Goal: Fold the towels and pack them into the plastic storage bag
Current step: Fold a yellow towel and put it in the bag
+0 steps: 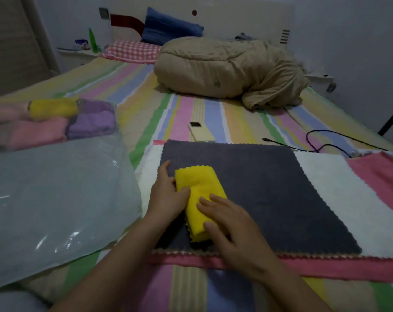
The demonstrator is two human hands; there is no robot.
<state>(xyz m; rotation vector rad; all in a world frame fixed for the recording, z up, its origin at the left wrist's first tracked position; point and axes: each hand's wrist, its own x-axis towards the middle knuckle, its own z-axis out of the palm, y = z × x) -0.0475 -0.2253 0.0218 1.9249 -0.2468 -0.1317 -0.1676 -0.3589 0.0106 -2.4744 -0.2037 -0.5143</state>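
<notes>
**Yellow towel folded on the grey one**

A flat dark grey towel [269,194] lies on a white towel [339,194] and a pink towel [384,174]. To its left lies a clear plastic storage bag [55,199], with folded pink, purple and yellow towels [55,122] showing inside. Just beyond the grey towel are a cream phone [200,134] and a black cable [326,145].

The folded yellow towel [197,183] rests on the grey towel's left part, its long axis running near to far and scalloped edges at both ends. The left hand [168,197] lays its thumb over the towel's left edge, fingers stretched alongside. The right hand [233,224] presses straight fingers onto the near end.
</notes>
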